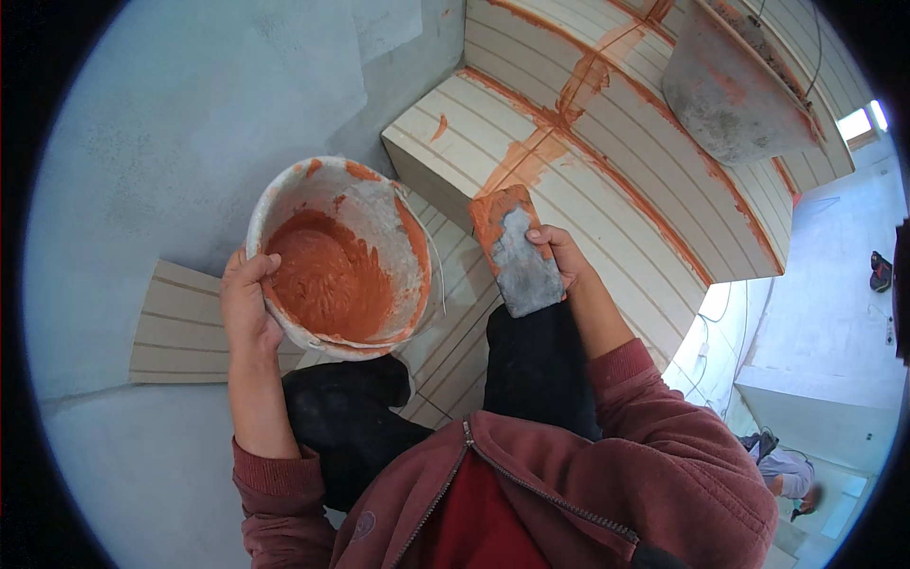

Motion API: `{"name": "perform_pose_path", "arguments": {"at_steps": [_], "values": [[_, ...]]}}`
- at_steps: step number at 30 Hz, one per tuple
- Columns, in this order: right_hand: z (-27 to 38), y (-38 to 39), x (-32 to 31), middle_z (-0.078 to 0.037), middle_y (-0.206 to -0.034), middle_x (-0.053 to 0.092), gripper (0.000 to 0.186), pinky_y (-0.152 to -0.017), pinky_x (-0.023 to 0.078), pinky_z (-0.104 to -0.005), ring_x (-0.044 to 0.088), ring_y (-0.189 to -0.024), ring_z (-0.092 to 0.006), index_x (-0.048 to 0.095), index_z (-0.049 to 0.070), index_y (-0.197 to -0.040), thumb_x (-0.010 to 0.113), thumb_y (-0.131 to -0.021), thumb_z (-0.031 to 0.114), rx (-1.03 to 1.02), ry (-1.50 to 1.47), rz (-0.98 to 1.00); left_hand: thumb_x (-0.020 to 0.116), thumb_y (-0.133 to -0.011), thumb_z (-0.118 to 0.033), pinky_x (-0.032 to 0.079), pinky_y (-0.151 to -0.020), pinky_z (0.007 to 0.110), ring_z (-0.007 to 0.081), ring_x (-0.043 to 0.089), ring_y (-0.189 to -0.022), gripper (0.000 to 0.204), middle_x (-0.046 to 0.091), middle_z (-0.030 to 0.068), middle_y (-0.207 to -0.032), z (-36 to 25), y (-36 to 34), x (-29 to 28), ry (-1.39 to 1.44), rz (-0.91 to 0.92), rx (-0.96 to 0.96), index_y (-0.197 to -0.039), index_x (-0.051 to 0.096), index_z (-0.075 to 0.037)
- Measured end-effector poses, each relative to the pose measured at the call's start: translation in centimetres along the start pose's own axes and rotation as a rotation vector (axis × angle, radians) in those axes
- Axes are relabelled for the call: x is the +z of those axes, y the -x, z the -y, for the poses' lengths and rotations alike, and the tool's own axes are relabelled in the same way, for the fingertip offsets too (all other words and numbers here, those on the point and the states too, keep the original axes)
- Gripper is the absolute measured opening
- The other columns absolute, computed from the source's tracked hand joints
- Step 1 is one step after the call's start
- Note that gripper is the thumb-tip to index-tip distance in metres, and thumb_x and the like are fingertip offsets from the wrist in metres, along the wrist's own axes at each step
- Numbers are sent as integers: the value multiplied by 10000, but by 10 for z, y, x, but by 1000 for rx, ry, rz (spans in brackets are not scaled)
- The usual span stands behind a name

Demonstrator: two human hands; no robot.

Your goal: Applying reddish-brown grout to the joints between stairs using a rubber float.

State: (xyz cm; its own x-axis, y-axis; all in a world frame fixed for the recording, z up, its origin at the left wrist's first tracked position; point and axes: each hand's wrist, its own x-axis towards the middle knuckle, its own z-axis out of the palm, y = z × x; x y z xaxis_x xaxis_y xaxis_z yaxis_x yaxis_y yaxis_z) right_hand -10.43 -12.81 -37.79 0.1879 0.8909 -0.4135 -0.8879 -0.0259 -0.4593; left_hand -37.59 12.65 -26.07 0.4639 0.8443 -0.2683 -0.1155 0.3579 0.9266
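Observation:
My left hand (248, 305) grips the rim of a white bucket (379, 213) smeared with and partly filled with orange-red paste (327, 280), held tilted over my knee. My right hand (561, 254) holds a flat rectangular trowel (515, 251), its grey blade edged with the same orange paste. The trowel hovers just right of the bucket, above a stepped surface of pale grooved blocks (607, 180) with orange joints. My dark trousers and maroon jacket sleeves fill the lower middle.
A second grey tub (730, 90) stained orange rests on the upper steps at top right. A loose grooved slab (175, 327) lies on the grey floor at left. Far below at lower right, another person (787, 474) is on a lower level.

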Motion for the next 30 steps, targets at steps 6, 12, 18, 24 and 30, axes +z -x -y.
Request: {"name": "perform_pose_path", "arguments": {"at_steps": [6, 12, 18, 24, 30], "values": [[14, 11, -81, -103, -912, 615, 316, -757, 494, -342, 606, -805, -228, 559, 11, -1008, 572, -813, 260, -579, -8, -447, 544, -774, 6, 470, -791, 295, 186, 579, -833, 177, 595, 101, -922, -15, -11, 18, -174, 78, -94, -950, 555, 20], [0, 46, -137, -44, -827, 562, 282, -735, 443, -295, 544, -783, -167, 551, 18, -944, 563, -829, 275, -894, -81, -716, 574, -803, -52, 437, -854, 303, 188, 573, -910, 281, 605, 97, -995, -30, -24, 45, -375, 114, -199, -1068, 560, 39], [-9, 55, -104, -63, -939, 559, 347, -775, 424, -292, 535, -862, -171, 526, 12, -1037, 549, -836, 294, -928, -89, -733, 592, -794, -59, 427, -852, 286, 168, 561, -940, 269, 597, 94, -1060, -25, -48, 82, -553, 281, -310, -1050, 580, 21], [-15, 60, -119, 10, -836, 512, 344, -657, 388, -243, 471, -739, -99, 532, 40, -1052, 567, -823, 295, -965, 21, -717, 634, -735, -26, 410, -831, 255, 151, 561, -936, 52, 601, 121, -1110, 24, -73, 126, -861, 645, -279, -710, 633, 19], [-6, 45, -107, 58, -719, 433, 283, -522, 304, -198, 383, -602, -49, 529, 69, -992, 577, -815, 284, -938, 282, -803, 672, -680, 4, 428, -809, 263, 155, 570, -928, 197, 610, 117, -1125, 57, -89, 182, -794, 1058, -361, -554, 521, 15]]}}
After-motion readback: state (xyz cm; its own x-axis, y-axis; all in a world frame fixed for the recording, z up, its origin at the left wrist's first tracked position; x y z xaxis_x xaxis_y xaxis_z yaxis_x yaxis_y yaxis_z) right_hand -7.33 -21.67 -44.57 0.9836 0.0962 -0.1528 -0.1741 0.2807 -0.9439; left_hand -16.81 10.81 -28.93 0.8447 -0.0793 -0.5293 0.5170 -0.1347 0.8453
